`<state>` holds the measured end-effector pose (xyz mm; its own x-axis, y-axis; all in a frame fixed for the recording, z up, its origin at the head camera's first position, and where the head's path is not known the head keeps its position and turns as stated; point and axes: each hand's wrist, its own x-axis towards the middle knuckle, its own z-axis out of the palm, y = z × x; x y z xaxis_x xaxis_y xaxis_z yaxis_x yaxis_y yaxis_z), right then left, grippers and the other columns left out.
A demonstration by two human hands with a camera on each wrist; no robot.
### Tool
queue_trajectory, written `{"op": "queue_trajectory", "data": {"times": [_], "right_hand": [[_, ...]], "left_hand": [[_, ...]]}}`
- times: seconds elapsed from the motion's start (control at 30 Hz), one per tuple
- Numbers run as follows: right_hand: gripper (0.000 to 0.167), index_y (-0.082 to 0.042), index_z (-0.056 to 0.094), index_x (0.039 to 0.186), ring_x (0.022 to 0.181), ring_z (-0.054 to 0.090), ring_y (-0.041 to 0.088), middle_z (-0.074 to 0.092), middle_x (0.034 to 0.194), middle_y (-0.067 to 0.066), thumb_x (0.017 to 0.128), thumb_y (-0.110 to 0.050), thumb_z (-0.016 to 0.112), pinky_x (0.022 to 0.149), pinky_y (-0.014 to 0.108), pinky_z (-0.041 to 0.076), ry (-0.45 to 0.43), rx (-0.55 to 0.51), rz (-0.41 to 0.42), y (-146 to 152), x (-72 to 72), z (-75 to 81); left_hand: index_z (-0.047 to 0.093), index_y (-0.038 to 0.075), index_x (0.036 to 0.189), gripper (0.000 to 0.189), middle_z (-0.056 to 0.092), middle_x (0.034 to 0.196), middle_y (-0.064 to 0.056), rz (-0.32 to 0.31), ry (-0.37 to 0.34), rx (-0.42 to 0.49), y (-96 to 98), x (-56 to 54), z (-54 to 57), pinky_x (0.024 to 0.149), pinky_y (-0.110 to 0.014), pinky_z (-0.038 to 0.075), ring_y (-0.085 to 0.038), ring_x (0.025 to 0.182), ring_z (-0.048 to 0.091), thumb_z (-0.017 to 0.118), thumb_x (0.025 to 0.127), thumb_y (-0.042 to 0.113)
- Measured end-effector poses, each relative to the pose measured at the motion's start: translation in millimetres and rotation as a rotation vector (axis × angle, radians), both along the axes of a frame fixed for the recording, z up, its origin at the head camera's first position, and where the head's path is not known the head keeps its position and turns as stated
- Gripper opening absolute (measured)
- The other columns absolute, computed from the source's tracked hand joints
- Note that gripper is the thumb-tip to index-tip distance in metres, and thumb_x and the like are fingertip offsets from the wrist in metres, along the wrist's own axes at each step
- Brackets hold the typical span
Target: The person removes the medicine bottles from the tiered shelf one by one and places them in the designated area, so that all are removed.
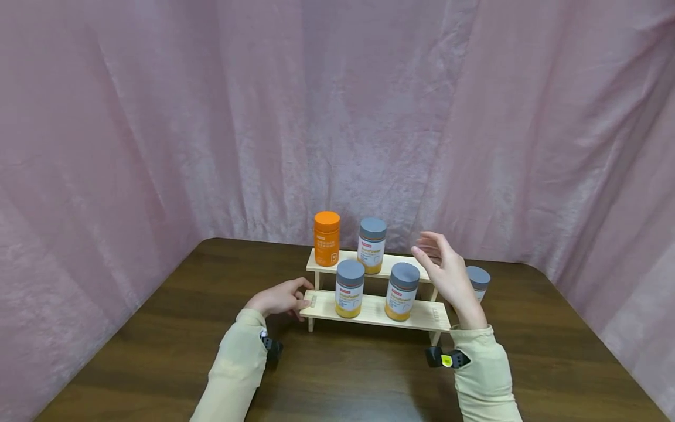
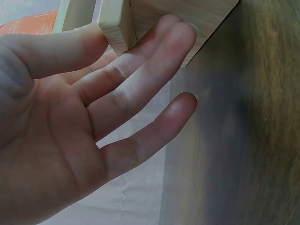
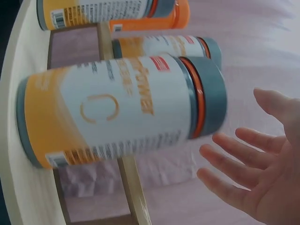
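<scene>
A two-step wooden display shelf [image 1: 369, 309] stands on the table. My left hand [image 1: 282, 297] grips the left end of its lower step. In the left wrist view, the thumb lies against the end of the wooden board [image 2: 112, 23], with fingers on its other side. My right hand [image 1: 445, 269] hovers by the right end of the upper step, fingers loosely bent and holding nothing. Two grey-capped supplement jars [image 1: 350, 289] [image 1: 402, 292] stand upright on the lower step. The upper step carries an orange jar [image 1: 327, 239] and another grey-capped jar [image 1: 371, 246].
One more grey-capped jar [image 1: 479, 280] stands right of the shelf, partly hidden behind my right hand. The brown table [image 1: 211, 328] has rounded far corners. Pink curtains [image 1: 253, 117] hang close behind it and along both sides.
</scene>
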<state>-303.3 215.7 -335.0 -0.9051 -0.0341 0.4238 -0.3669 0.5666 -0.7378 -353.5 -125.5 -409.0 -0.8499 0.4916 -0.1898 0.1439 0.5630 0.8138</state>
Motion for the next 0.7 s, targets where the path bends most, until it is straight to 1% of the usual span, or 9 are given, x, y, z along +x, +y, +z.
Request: {"op": "queue_trajectory", "data": {"times": [0.1, 0.23, 0.4, 0.53, 0.7], "right_hand": [[0.055, -0.006, 0.04, 0.141, 0.125, 0.054, 0.037, 0.056, 0.134, 0.021, 0.098, -0.037, 0.055, 0.103, 0.05, 0.043, -0.006, 0.025, 0.002, -7, -3.0, -0.7], [0.055, -0.005, 0.04, 0.142, 0.125, 0.053, 0.038, 0.056, 0.134, 0.022, 0.098, -0.035, 0.056, 0.104, 0.053, 0.042, -0.014, 0.037, 0.009, -17, -4.7, -0.7], [0.056, -0.005, 0.04, 0.142, 0.125, 0.054, 0.037, 0.057, 0.134, 0.022, 0.097, -0.032, 0.059, 0.103, 0.052, 0.043, -0.026, 0.04, -0.019, -28, -4.0, 2.9], [0.056, -0.006, 0.041, 0.142, 0.127, 0.053, 0.037, 0.057, 0.134, 0.022, 0.096, -0.03, 0.061, 0.103, 0.052, 0.042, -0.002, 0.063, -0.041, -39, -2.6, 6.6], [0.06, -0.008, 0.037, 0.145, 0.131, 0.049, 0.038, 0.052, 0.139, 0.019, 0.095, -0.029, 0.062, 0.105, 0.056, 0.039, 0.037, 0.106, -0.032, -49, -2.6, 8.6]], "left_hand": [[0.042, -0.002, 0.13, 0.037, 0.068, 0.084, -0.016, -0.005, 0.0, -0.003, 0.4, -0.5, -0.1, 0.071, -0.036, 0.051, -0.02, 0.071, 0.069, 0.054, 0.097, 0.008], [0.042, -0.002, 0.131, 0.037, 0.067, 0.083, -0.014, 0.003, 0.0, -0.01, 0.6, -0.5, -0.4, 0.069, -0.034, 0.05, -0.019, 0.07, 0.068, 0.054, 0.097, 0.008], [0.043, -0.002, 0.13, 0.037, 0.067, 0.083, -0.014, 0.008, -0.007, -0.007, 2.8, 1.4, 0.2, 0.07, -0.036, 0.051, -0.018, 0.068, 0.068, 0.055, 0.097, 0.008], [0.044, -0.001, 0.13, 0.036, 0.067, 0.084, -0.014, 0.007, -0.013, -0.005, 6.1, 2.2, -0.1, 0.072, -0.038, 0.052, -0.018, 0.068, 0.068, 0.054, 0.097, 0.008], [0.045, 0.001, 0.13, 0.035, 0.066, 0.084, -0.014, 0.018, -0.014, -0.009, 9.8, 2.3, 0.6, 0.074, -0.04, 0.052, -0.018, 0.069, 0.067, 0.054, 0.097, 0.007]]}}
